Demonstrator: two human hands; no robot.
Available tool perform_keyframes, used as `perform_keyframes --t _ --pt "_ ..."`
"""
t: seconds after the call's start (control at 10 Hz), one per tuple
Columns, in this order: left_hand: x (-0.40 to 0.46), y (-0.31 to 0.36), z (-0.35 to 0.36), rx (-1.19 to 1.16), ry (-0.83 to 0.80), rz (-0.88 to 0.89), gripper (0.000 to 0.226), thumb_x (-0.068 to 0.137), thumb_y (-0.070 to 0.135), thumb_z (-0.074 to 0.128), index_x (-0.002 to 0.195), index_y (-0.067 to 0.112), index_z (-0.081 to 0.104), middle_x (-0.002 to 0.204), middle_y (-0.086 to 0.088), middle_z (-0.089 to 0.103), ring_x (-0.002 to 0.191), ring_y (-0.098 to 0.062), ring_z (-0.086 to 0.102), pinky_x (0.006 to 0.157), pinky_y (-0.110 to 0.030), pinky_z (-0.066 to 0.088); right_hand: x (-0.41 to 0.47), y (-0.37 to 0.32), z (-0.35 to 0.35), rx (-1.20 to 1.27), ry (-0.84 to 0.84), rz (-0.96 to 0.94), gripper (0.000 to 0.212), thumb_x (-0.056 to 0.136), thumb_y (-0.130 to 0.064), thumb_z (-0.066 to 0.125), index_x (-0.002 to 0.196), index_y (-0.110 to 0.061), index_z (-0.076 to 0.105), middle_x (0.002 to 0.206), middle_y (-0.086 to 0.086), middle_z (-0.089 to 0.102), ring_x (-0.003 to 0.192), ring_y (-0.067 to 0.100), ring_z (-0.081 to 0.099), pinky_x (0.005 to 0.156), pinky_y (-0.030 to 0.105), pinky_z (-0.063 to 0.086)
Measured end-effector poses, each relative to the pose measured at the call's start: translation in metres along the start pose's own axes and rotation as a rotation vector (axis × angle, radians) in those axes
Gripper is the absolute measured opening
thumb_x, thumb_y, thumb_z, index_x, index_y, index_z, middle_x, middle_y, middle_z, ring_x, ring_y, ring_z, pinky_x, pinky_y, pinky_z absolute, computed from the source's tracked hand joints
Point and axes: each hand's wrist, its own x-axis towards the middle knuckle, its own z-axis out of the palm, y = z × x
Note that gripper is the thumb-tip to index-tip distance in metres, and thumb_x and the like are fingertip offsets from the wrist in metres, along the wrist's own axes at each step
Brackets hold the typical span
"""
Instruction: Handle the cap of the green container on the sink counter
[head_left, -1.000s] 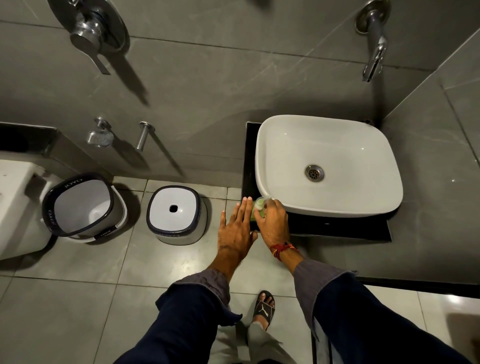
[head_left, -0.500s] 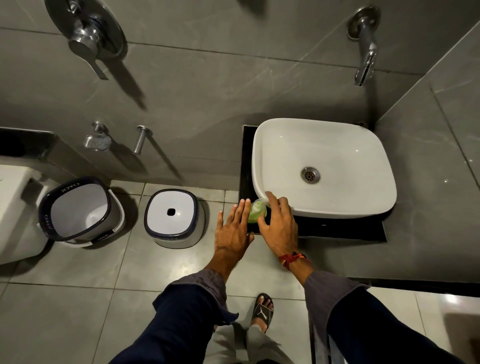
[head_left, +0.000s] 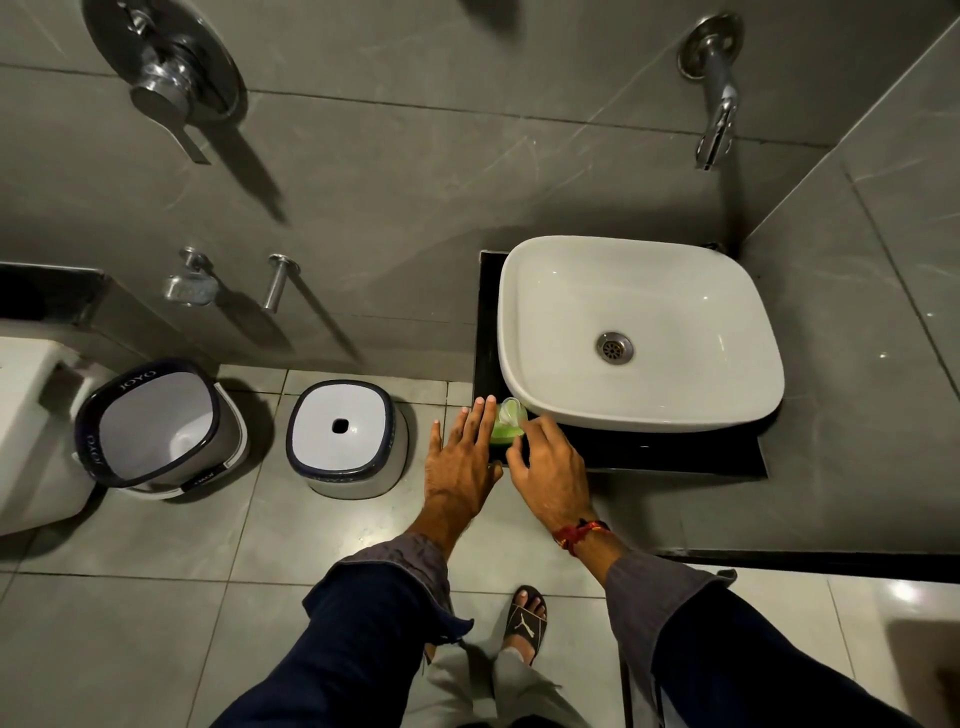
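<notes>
A small green container (head_left: 503, 432) stands on the front left corner of the black sink counter (head_left: 675, 457), touching the white basin's rim. Its clear cap (head_left: 512, 409) sits at the top and looks flipped up, though it is small and hard to read. My left hand (head_left: 462, 462) lies flat with straight fingers against the container's left side. My right hand (head_left: 551, 467) is curled at the container's near right side, with thumb and fingertips on its body below the cap.
The white basin (head_left: 737, 410) fills most of the counter, with a wall tap (head_left: 716, 122) above it. On the floor to the left stand a white stool (head_left: 340, 431) and an open bucket (head_left: 156, 426). A toilet (head_left: 31, 415) is at the far left.
My right hand has come down off the top of the container to its near side, leaving the cap uncovered. My left hand has stayed flat beside the container.
</notes>
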Motion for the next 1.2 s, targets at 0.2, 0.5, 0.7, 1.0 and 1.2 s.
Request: perform_keyframes --t 0.2,0.5,0.7,1.0,1.2 --pt "-0.001 -0.002 -0.002 -0.006 0.001 0.020 0.094 0.103 0.049 0.049 0.159 0.023 -0.022 0.173 0.001 -0.008 0.160 -0.024 0.000 0.128 -0.057 0.006 0.001 0.013 0.003 0.071 -0.108 0.103 0.047 0.092 -0.018 0.058 0.138 -0.012 0.048 0.119 0.014 0.068 0.101 0.029 0.069 0.086 0.042 0.061" --pt "0.007 -0.017 -0.013 -0.125 0.004 0.111 0.084 0.107 0.044 0.045 0.161 0.023 -0.015 0.173 -0.003 0.008 0.157 -0.024 0.019 0.128 -0.050 0.018 0.001 0.007 0.022 0.135 -0.270 0.110 0.057 0.093 -0.014 0.055 0.147 -0.013 0.036 0.141 0.016 0.054 0.114 0.030 0.064 0.099 0.044 0.057" --pt "0.010 -0.027 -0.011 -0.168 0.030 0.139 0.084 0.107 0.030 0.049 0.162 0.022 -0.013 0.173 -0.003 0.007 0.153 -0.026 0.032 0.126 -0.051 0.025 0.006 0.003 0.027 0.147 -0.259 0.100 0.062 0.092 -0.012 0.056 0.149 -0.010 0.031 0.152 0.017 0.043 0.118 0.033 0.063 0.102 0.042 0.055" --pt "0.005 -0.020 -0.031 -0.125 0.095 0.168 0.091 0.101 0.021 0.054 0.162 0.019 -0.014 0.173 -0.005 0.008 0.153 -0.027 0.030 0.127 -0.050 0.022 0.004 0.002 -0.011 0.009 -0.223 -0.003 0.063 0.091 -0.009 0.055 0.150 -0.008 0.032 0.159 0.013 0.034 0.119 0.030 0.063 0.102 0.041 0.054" --pt "0.014 -0.038 -0.084 -0.025 0.239 0.196 0.087 0.100 0.028 0.056 0.162 0.011 -0.002 0.172 -0.007 0.012 0.158 -0.025 0.018 0.128 -0.048 0.011 0.050 0.005 -0.076 -0.086 0.061 -0.211 0.052 0.070 0.004 0.072 0.121 0.009 0.063 0.124 0.023 0.068 0.110 0.035 0.068 0.094 0.041 0.059"
